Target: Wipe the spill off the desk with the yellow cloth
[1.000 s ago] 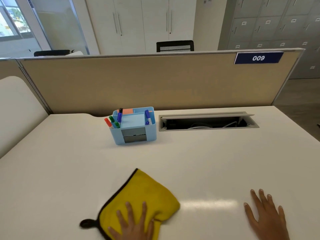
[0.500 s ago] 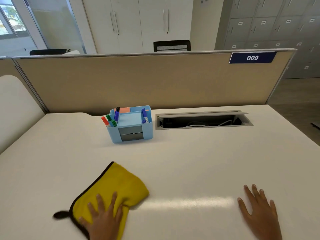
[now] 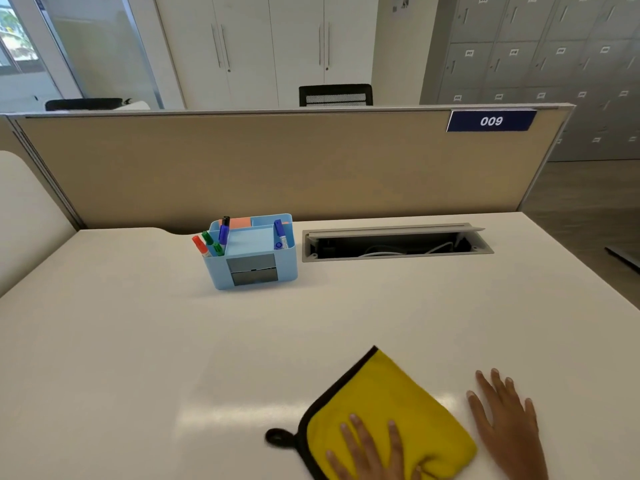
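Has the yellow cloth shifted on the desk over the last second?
Yes. The yellow cloth, under the left hand, has swept rightward: it was below the blue organizer, and now nearly touches the flat right hand.

Left hand (image 3: 372, 452) and right hand (image 3: 509, 431) cut off at bottom edge; yellow cloth (image 3: 391, 410) partly covered; spill indiscernible.

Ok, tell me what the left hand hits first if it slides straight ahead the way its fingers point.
Nothing near: the left hand lies on the yellow cloth, fingers pointing away. Bare desk follows; the open cable tray seems first, though depth is unclear.
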Demonstrator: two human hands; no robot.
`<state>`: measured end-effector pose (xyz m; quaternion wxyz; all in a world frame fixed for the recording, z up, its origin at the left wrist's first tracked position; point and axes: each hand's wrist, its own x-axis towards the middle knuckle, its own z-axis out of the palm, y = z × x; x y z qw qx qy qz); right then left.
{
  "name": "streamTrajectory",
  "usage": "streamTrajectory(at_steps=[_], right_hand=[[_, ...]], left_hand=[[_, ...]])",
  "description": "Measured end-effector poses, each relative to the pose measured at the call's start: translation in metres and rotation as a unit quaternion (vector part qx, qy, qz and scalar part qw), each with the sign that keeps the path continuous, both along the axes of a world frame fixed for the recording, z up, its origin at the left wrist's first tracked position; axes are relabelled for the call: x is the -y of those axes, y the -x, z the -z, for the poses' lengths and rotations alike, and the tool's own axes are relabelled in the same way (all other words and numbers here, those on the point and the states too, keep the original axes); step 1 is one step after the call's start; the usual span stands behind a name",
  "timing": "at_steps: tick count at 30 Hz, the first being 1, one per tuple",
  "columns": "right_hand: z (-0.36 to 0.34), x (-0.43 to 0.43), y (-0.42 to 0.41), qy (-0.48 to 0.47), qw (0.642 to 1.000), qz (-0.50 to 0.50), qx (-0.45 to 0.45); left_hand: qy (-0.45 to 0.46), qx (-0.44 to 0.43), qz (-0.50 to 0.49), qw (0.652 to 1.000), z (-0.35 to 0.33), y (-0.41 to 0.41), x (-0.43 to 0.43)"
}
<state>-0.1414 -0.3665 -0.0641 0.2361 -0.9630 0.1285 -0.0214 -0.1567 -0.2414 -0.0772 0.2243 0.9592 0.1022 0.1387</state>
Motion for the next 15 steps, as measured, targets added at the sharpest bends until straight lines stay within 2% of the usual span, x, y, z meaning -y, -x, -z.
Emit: streamTrajectory(at_steps=[1, 2, 4, 5, 7, 9, 12, 15], right_hand=[[-0.002, 0.002, -0.003, -0.026, 1.0, 0.0, -0.007], [-0.005, 0.002, -0.006, -0.057, 0.998, 0.004, -0.005], [-0.013, -0.008, -0.005, -0.093, 0.995, -0.008, 0.03], [-0.016, -0.019, -0.002, -0.1, 0.993, -0.03, 0.055], [-0.019, -0.053, 0.012, -0.11, 0.982, -0.103, 0.114], [-0.009, -0.093, 0.027, -0.048, 0.968, -0.166, 0.182], [0.001, -0.152, 0.048, 0.071, 0.973, -0.179, 0.125], [0.035, -0.167, 0.066, 0.194, 0.954, -0.167, 0.154]], left_hand=[[-0.039, -0.02, 0.017, 0.999, 0.01, 0.024, -0.041], [-0.072, 0.041, 0.022, 0.996, 0.009, 0.029, -0.048], [-0.152, 0.073, 0.032, 0.985, 0.006, 0.036, -0.069], [-0.144, 0.049, 0.102, 0.983, 0.007, 0.039, -0.078], [-0.095, 0.071, 0.091, 0.989, -0.003, 0.039, -0.104], [-0.043, 0.104, -0.005, 0.994, -0.012, 0.043, -0.122], [0.056, 0.065, -0.053, 0.995, -0.021, 0.048, -0.142], [0.083, 0.052, -0.082, 0.992, -0.023, 0.046, -0.162]])
